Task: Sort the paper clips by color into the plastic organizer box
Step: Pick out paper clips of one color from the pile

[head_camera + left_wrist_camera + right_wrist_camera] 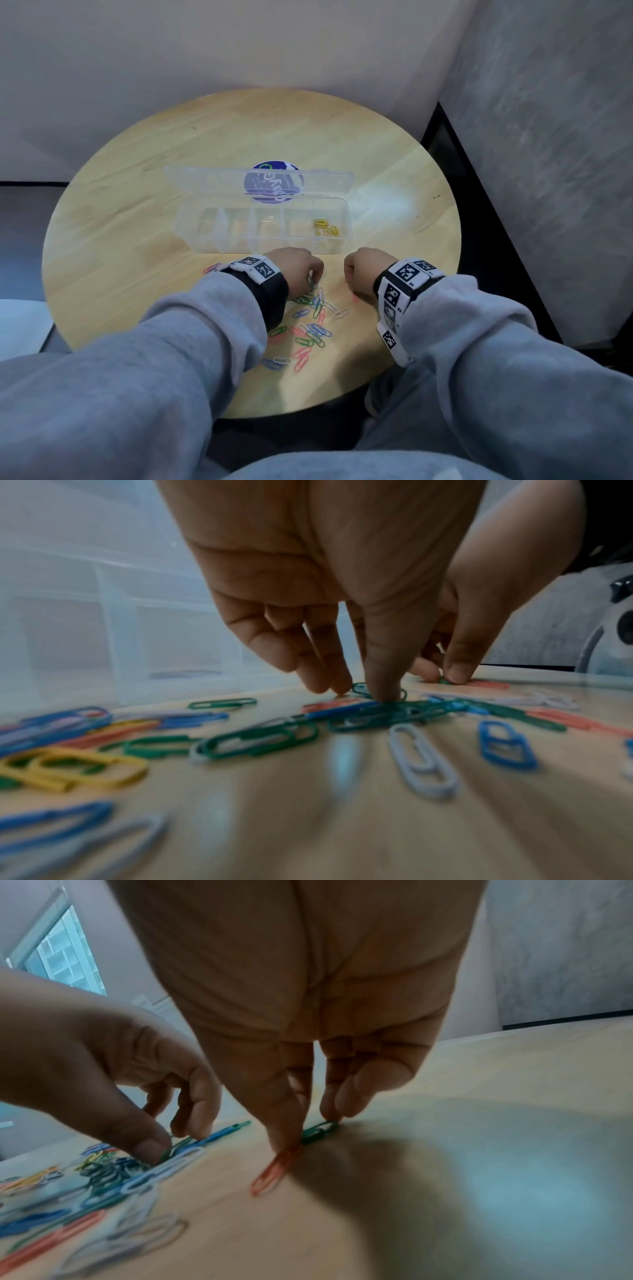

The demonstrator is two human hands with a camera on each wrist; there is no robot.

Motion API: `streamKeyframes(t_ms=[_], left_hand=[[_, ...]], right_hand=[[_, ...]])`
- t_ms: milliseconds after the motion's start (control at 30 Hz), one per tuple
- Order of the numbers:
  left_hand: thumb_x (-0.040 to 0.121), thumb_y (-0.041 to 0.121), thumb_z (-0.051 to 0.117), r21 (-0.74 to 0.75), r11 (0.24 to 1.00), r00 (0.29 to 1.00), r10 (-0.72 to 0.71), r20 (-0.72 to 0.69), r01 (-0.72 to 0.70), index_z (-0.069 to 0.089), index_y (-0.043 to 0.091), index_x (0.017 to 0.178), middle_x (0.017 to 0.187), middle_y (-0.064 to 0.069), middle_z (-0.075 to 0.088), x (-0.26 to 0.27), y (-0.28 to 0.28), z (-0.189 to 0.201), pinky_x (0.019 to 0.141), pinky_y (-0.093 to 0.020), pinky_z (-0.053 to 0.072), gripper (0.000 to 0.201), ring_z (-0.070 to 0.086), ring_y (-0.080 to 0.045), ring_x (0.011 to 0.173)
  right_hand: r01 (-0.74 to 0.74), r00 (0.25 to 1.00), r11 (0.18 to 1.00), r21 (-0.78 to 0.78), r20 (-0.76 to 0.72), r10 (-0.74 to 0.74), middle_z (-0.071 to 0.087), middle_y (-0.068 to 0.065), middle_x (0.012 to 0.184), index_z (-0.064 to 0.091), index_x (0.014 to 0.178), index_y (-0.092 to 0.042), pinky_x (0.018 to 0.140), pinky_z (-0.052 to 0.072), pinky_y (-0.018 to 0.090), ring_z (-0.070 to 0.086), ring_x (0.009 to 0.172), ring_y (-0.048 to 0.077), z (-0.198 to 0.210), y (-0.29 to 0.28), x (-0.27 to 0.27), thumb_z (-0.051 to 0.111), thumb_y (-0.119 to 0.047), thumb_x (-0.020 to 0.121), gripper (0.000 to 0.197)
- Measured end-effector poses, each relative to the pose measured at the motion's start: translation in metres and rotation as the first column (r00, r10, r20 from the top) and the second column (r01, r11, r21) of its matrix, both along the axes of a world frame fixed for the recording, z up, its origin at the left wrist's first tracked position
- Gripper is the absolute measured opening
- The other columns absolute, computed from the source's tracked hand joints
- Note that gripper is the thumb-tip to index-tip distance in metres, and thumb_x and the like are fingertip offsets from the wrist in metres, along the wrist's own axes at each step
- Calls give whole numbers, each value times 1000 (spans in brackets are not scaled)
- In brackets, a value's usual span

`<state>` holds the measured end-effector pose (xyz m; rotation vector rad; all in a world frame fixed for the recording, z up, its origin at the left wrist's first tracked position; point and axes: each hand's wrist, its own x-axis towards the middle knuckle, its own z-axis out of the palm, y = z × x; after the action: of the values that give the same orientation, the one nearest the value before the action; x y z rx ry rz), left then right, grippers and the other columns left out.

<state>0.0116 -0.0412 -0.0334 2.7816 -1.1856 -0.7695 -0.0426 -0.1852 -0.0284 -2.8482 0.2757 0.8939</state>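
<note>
The clear plastic organizer box [263,248] lies open on the round wooden table [137,212], its lid folded back. Several yellow clips [325,226] lie in its rightmost compartment. A loose pile of green, blue, red and white paper clips [311,325] is spread in front of the box. My left hand [311,277] reaches down at the pile's far edge, and its thumb and fingers [380,688] pinch a green clip [363,689]. To the right, my right hand [308,1131] pinches another green clip [320,1130] against the table, with a red clip [274,1172] under the thumb.
A round blue sticker [274,181] shows through the box lid. A grey wall stands behind the table, and a dark gap [455,178] runs along its right side. More clips, one yellow [78,772], lie under my left wrist.
</note>
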Motion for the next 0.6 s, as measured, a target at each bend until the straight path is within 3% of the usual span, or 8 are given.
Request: streamKeyframes(t_ms=[100, 200, 267, 333, 400, 467, 533, 600], left_hand=[[84, 23, 59, -5, 1000, 1000, 25, -13, -26, 65, 24, 97, 105, 1, 58, 3, 3, -4, 73, -24, 36, 14, 56, -21, 102], [84, 22, 60, -15, 999, 999, 37, -15, -38, 66, 23, 96, 94, 3, 52, 3, 6, -4, 73, -25, 37, 14, 56, -21, 102], [84, 23, 60, -38, 998, 999, 42, -12, -43, 67, 22, 95, 91, 5, 47, 2, 8, -4, 73, -25, 37, 13, 55, -21, 102], [85, 24, 61, -66, 995, 998, 67, -20, -68, 67, 21, 94, 91, 6, 46, 0, 12, -2, 72, -24, 35, 11, 55, -19, 99], [84, 22, 62, -111, 987, 992, 113, -51, -119, 67, 22, 89, 90, 7, 50, 0, 17, 1, 70, -23, 34, 7, 54, -16, 92], [83, 18, 62, -162, 967, 977, 179, -114, -196, 64, 24, 83, 86, 8, 56, 0, 22, 5, 63, -22, 36, 6, 53, -11, 79], [83, 17, 63, -203, 943, 959, 233, -159, -262, 64, 24, 82, 78, 11, 58, 0, 26, 7, 58, -17, 37, 6, 53, -9, 74], [83, 18, 65, -226, 926, 946, 263, -189, -302, 63, 24, 80, 70, 15, 55, -1, 30, 8, 58, -13, 37, 7, 54, -10, 77]], right_hand=[[-24, 998, 998, -61, -61, 21, 64, 9, 103, 65, 101, -4, 84, 48, 30, 54, 88, 23, -8, -2, 3, 53, -14, 88, 20], [-20, 991, 998, -65, -135, 11, 48, 6, 79, 53, 80, -8, 67, 42, 24, 46, 85, 20, -11, -2, 3, 49, -17, 91, 15], [37, 994, 999, -2, -102, -37, 52, 6, 82, 56, 83, -10, 68, 41, 26, 49, 81, 21, -7, -3, -2, 51, -16, 88, 10], [177, 984, 970, 164, -27, -175, 58, 7, 81, 59, 77, -12, 66, 43, 27, 53, 74, 22, -2, -5, -8, 56, -11, 82, 6], [326, 940, 854, 405, -43, -338, 60, 9, 71, 53, 65, -11, 63, 46, 27, 54, 65, 22, 3, -7, -13, 58, -3, 80, 18], [433, 883, 672, 601, -132, -451, 57, 12, 66, 49, 65, -11, 60, 50, 30, 53, 58, 23, 5, -8, -17, 55, 3, 83, 24], [481, 841, 538, 692, -190, -507, 51, 12, 63, 49, 70, -9, 52, 51, 28, 49, 53, 21, 4, -8, -18, 48, 8, 87, 24], [515, 814, 468, 718, -238, -531, 47, 11, 62, 52, 75, -7, 51, 51, 27, 47, 52, 20, 2, -7, -19, 42, 10, 90, 25]])
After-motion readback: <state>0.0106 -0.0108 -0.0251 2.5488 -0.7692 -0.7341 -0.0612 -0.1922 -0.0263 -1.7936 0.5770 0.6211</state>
